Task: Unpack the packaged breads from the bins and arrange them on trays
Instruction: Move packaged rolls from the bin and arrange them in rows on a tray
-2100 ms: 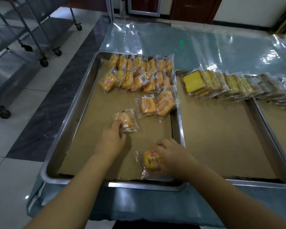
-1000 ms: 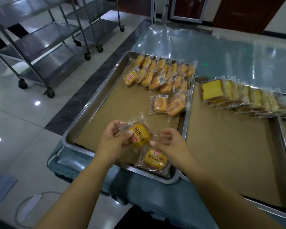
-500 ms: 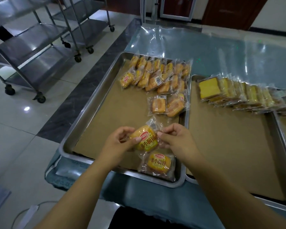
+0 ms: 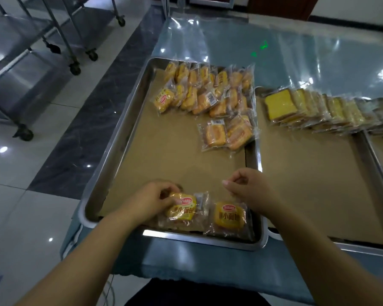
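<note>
Progress partial: gripped bun packet [image 4: 182,209] with left hand [image 4: 150,202], right hand [image 4: 248,188] curled, empty; filled only far end of tray [image 4: 119,138].

The tray [image 4: 119,138] is smooth, reflective sheet metal, lined with matt brown paper [image 4: 175,155]. The bread packs [image 4: 215,134] have clear, glossy, crinkled plastic wrappers. A glossy transparent plastic film [image 4: 296,51] covers the counter [image 4: 208,263]. The floor [image 4: 20,173] is polished tile.
</note>
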Demonstrator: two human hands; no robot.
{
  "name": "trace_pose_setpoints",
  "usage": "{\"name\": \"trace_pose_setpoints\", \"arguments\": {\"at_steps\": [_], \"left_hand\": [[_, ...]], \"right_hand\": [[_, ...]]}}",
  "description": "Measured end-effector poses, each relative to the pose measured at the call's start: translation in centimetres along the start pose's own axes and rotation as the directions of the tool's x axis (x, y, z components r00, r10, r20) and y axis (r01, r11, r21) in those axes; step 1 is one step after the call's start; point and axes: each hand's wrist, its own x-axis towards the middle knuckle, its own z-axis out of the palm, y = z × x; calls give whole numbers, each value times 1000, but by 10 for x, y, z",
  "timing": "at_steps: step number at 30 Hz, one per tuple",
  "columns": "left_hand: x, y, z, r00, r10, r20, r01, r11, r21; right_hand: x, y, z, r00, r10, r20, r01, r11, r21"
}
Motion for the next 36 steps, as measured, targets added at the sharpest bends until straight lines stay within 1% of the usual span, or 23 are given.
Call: {"name": "trace_pose_setpoints", "arguments": {"at_steps": [2,3,4,6,8,9,12,16,18,20,22,23,25,26,28,29,32,33,34,35,36], "left_hand": [[7,-2,-7,996,63,56,-71,983,167],[11,-3,-11,993,89,74,-103,970,218],[17,-2,-15,990,106,91,-125,963,239],[25,4,-20,989,104,106,-124,972,199],[41,14,-25,990,112,88,-124,982,140],[51,19,-26,988,136,66,-145,977,154],[84,38,-27,963,270,1,-259,921,290],[126,59,-14,935,356,8,-330,857,397],[145,65,-4,921,389,16,-352,813,464],[159,66,6,914,406,25,-361,783,507],[168,61,12,907,422,8,-364,772,522],[170,58,13,892,452,-15,-382,770,512],[172,52,14,856,510,-77,-425,782,456],[171,51,12,858,499,-119,-418,815,401],[165,51,2,893,394,-217,-347,911,224],[161,50,-4,905,335,-261,-314,942,119],[147,47,-30,895,203,-398,-282,947,-151],[142,45,-39,909,122,-399,-249,926,-284],[136,43,-46,929,41,-367,-200,892,-405],[132,39,-52,942,-13,-334,-150,877,-456],[128,34,-56,949,-48,-312,-97,896,-434]], "right_hand": [[6,1,2,999,2,-34,-3,999,-48],[10,1,3,998,2,-59,-6,998,-64],[16,2,3,995,1,-95,-8,997,-73],[27,4,2,987,-5,-161,-6,998,-70],[41,3,-2,971,-10,-240,-4,998,-59],[47,2,-4,959,-18,-283,0,998,-63],[65,-2,-15,917,-41,-396,4,996,-94],[86,-3,-30,869,-29,-494,-92,971,-219],[95,-6,-35,862,3,-507,-167,946,-277],[101,-10,-37,870,42,-492,-236,910,-341],[106,-12,-38,874,81,-479,-282,887,-366],[107,-12,-38,875,91,-476,-290,885,-365],[110,-11,-37,872,115,-475,-293,901,-319],[110,-10,-36,869,134,-477,-292,916,-276],[111,-7,-35,857,171,-486,-287,942,-174],[111,-5,-34,850,179,-495,-280,950,-137],[110,-1,-28,837,160,-523,-233,970,-76],[109,0,-26,834,151,-530,-213,975,-57],[109,0,-25,831,147,-537,-198,980,-38],[109,0,-24,827,142,-544,-185,982,-24],[109,-1,-23,822,138,-552,-177,984,-17]]}}
